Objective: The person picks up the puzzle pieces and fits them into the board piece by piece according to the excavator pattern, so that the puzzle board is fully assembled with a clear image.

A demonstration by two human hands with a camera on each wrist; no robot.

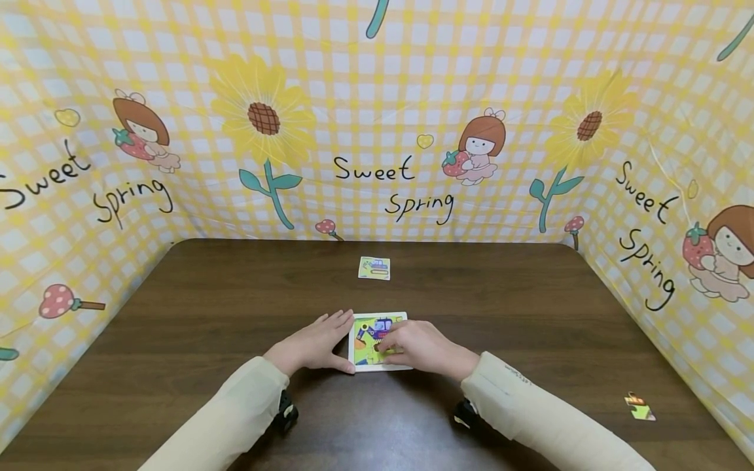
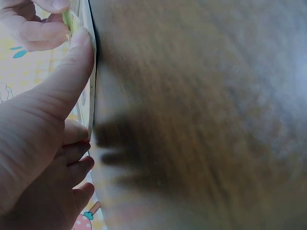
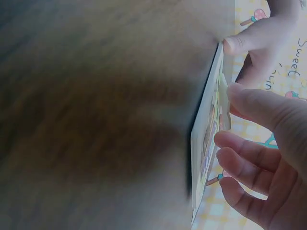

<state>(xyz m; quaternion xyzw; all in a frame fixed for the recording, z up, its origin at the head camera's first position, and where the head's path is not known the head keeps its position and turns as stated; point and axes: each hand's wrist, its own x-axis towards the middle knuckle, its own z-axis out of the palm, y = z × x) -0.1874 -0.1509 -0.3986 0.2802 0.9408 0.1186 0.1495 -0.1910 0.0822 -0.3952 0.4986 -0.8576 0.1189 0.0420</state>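
Note:
A white-rimmed jigsaw puzzle tray (image 1: 379,369) lies on the brown table, its picture showing a purple and yellow digger on green. Along its left side rests my left hand (image 1: 315,341), fingers straight and spread, with the thumb at the near left corner. My right hand (image 1: 430,348) reaches over the tray's right half and covers part of the picture. Between its thumb and fingers it pinches a puzzle piece (image 3: 225,103), seen edge-on and tilted close over the tray in the right wrist view. The left wrist view shows the piece's green side (image 2: 70,21).
Beyond the tray lies a small picture card (image 1: 374,268) with a similar digger. One loose puzzle piece (image 1: 639,407), green and orange, is far to the right near the table's edge. A yellow checked cloth (image 1: 377,85) walls the table at the back and both sides.

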